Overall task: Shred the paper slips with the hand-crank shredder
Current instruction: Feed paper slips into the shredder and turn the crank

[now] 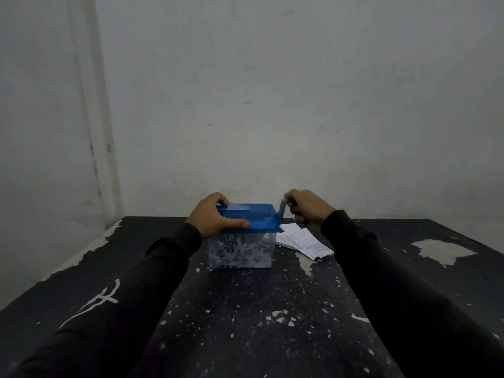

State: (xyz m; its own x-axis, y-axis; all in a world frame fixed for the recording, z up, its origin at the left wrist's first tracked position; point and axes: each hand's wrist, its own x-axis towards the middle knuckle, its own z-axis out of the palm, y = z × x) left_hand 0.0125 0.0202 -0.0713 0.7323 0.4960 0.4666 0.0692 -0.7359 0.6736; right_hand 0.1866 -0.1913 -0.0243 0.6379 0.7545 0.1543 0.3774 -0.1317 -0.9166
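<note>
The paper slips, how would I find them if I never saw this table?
Start at the black table and find the blue-topped shredder. The slips lie flat beside it, under the right hand. They are whole white sheets, unlike the shreds in the bin.

Black table point(245, 309): shredder point(241, 241), slips point(302, 241).

The shredder's lid point(252, 217) is glossy blue plastic over a clear plastic bin point(241, 252) of white paper shreds. Paper slips point(302, 241) look matt. The desk point(245, 309) is black paint, chipped and rough.
</note>
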